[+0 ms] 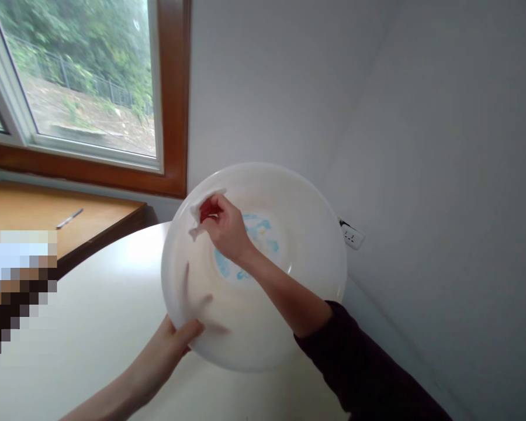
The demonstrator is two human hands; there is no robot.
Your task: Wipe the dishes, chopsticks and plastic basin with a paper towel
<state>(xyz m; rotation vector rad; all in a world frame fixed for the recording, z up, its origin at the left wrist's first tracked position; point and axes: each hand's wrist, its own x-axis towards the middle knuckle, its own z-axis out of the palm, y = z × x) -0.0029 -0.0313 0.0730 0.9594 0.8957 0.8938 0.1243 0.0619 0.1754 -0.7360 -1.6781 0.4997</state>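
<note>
A large white basin [315,245] with a light blue pattern on its bottom is tilted so that its inside faces me. My left hand [179,339] grips the lower left rim, thumb inside and the other fingers behind the wall, where their dark shapes show through. Inside the basin, near the upper left wall, my right hand [228,231] is closed on a crumpled white cloth or tissue [195,219]. Something red shows between those fingers; what it is I cannot make out. The white piece appears to touch the basin's inner wall.
Below the basin is a white round-edged table [114,304]. A wooden desk [100,207] with a pen [70,218] on it stands at the left, under a wood-framed window [173,88]. A power socket [352,234] is at the wall behind the basin's right side.
</note>
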